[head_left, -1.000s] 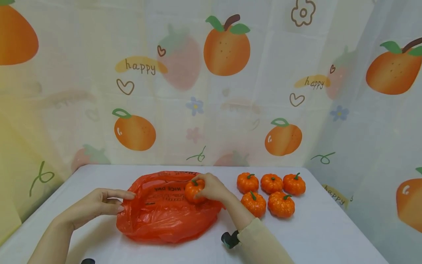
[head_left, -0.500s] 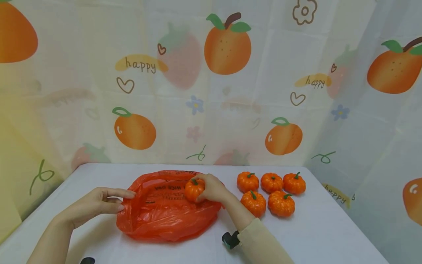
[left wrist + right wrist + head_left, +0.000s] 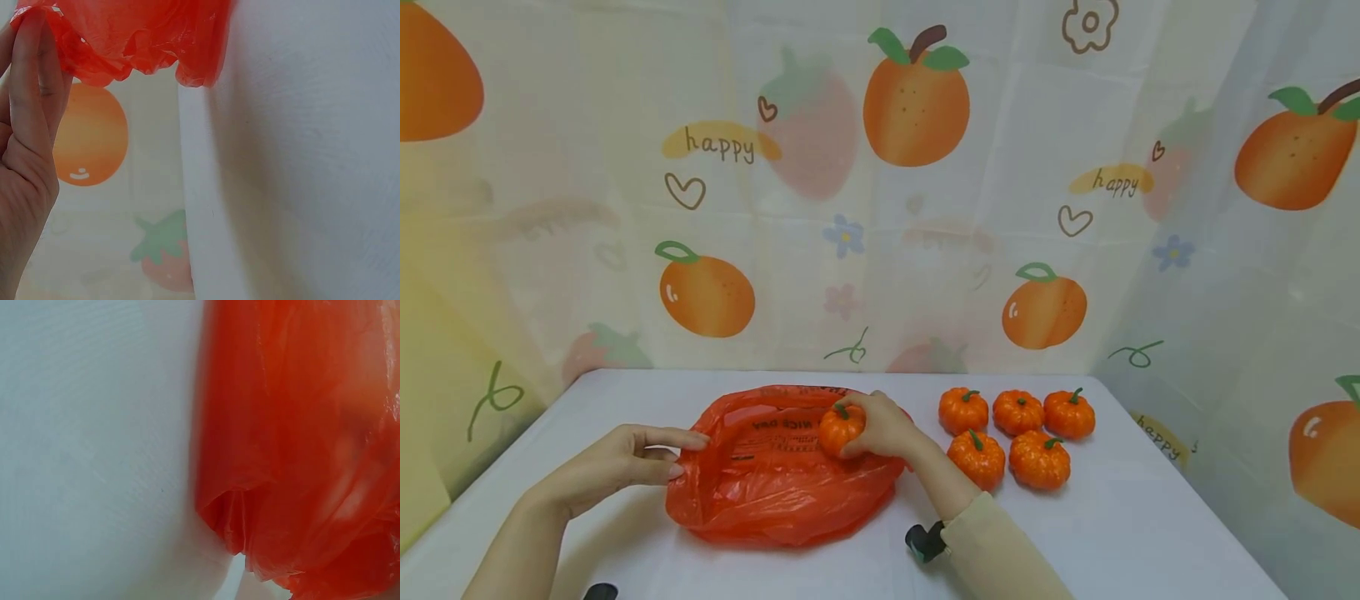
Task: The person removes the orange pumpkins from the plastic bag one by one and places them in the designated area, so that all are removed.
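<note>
A red plastic bag [image 3: 775, 508] with dark print lies on the table, its mouth spread wide. My left hand [image 3: 606, 467] pinches the bag's left edge between fingers and thumb; the left wrist view shows the fingers [image 3: 28, 81] at the crumpled rim. At the right side of the mouth, my right hand [image 3: 883, 429] grips a small orange toy pumpkin [image 3: 838, 432] with a green stem, over the bag's inside. Whether that pumpkin touches the bag's floor I cannot tell. The right wrist view is filled mostly by the bag [image 3: 281, 437], which hides the fingers there.
Several more toy pumpkins [image 3: 1018, 413] stand in two rows on the white table [image 3: 1150, 533], right of the bag. Black wrist devices [image 3: 925, 543] show near both forearms. A fruit-print curtain [image 3: 880, 250] hangs behind the table.
Both hands, the bag and the pumpkin hold nearly the same place. The whole head view has shifted slightly.
</note>
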`<state>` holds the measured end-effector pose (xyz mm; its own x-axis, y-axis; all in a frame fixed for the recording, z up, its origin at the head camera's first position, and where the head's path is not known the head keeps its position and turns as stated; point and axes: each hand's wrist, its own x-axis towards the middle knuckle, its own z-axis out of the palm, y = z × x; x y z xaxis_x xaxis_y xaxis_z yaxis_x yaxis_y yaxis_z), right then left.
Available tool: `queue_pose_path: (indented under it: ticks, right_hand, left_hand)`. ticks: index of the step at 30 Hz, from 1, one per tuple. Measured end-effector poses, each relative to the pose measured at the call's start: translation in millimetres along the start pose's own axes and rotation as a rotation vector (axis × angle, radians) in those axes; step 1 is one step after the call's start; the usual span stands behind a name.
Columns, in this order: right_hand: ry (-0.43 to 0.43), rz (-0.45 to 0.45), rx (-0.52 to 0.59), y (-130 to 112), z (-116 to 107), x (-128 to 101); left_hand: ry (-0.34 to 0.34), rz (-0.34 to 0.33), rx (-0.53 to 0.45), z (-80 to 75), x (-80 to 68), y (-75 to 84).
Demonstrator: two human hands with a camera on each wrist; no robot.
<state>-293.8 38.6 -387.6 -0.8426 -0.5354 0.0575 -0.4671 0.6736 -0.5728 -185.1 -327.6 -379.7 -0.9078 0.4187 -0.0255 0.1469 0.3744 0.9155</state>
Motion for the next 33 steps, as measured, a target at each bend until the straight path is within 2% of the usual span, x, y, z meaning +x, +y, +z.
queue_pose_path:
  ticks: [5, 14, 20, 27, 33]
  right_hand:
    - [0.008, -0.003, 0.008, 1.1, -0.3, 0.5]
    - [0.012, -0.023, 0.038, -6.0, -10.3, -1.6]
    - [0.031, -0.036, 0.082, -14.7, -25.2, -6.4]
    - [0.068, -0.092, 0.128, -22.5, -44.0, -14.1]
    - [0.111, -0.066, 0.172, -19.6, -63.3, -22.6]
  left_hand:
    - [-0.022, 0.014, -0.024, -1.5, 1.8, -0.1]
    - [-0.036, -0.011, -0.025, -4.7, 4.6, 2.2]
    - [-0.045, -0.017, -0.027, -7.1, 6.5, 2.8]
    - [-0.036, -0.026, -0.006, -9.4, 3.7, 0.3]
    - [-0.05, 0.0, -0.013, -9.3, 5.2, -0.1]
